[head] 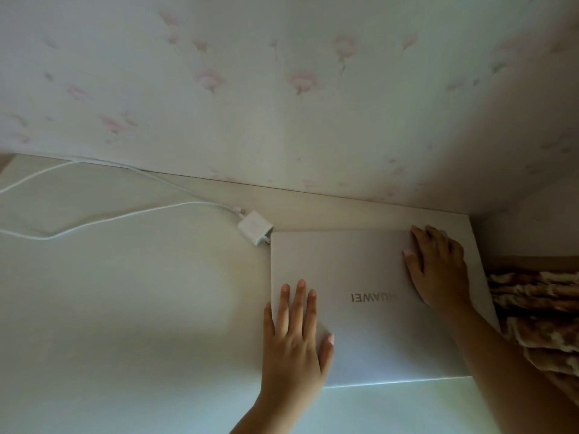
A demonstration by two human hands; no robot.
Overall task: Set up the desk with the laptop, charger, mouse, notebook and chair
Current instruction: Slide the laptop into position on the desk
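A closed silver laptop (360,333) lies flat on the pale desk (141,308), toward its right end, with its logo upside down to me. My left hand (294,339) rests flat on the lid's left edge, fingers straight. On the lid's far right part my right hand (438,267) lies flat, fingers spread. A white charger brick (254,227) sits just off the laptop's far left corner, its white cable (109,219) looping away to the left across the desk.
A wall with pale pink flower wallpaper (282,89) runs along the back of the desk. A side wall closes the right corner. A brown patterned fabric (539,308) lies beyond the desk's right edge.
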